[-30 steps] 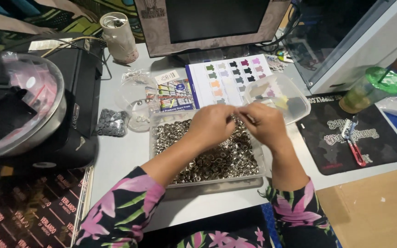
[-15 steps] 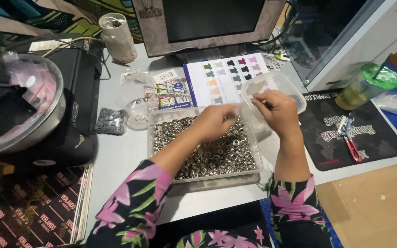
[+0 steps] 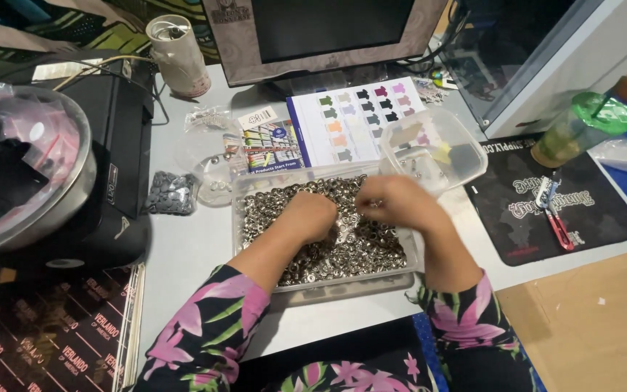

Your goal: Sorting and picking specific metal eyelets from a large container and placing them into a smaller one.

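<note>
A clear plastic tray (image 3: 342, 284) on the grey desk holds a heap of small silver metal rings (image 3: 361, 250). My left hand (image 3: 312, 218) is down in the heap with its fingers curled around some rings. My right hand (image 3: 395, 203) hovers just above the tray's right half, blurred, fingers closed; a thin clear plastic bag seems to hang from it by the tray's right wall. A small clear tub (image 3: 437, 145) with a few pieces inside stands just behind my right hand. Both sleeves are black with pink flowers.
Behind the tray lie a colour chart sheet (image 3: 357, 120) and a monitor (image 3: 328, 29). A black machine (image 3: 110, 160) and a small bag of dark pieces (image 3: 170, 192) sit to the left. On the right are a black mat (image 3: 604, 218), a red-handled tool (image 3: 556, 221) and a green-lidded cup (image 3: 582, 127).
Both hands were raised together above the tray with the clear bag. They have since dropped, and the left hand has gone into the rings.
</note>
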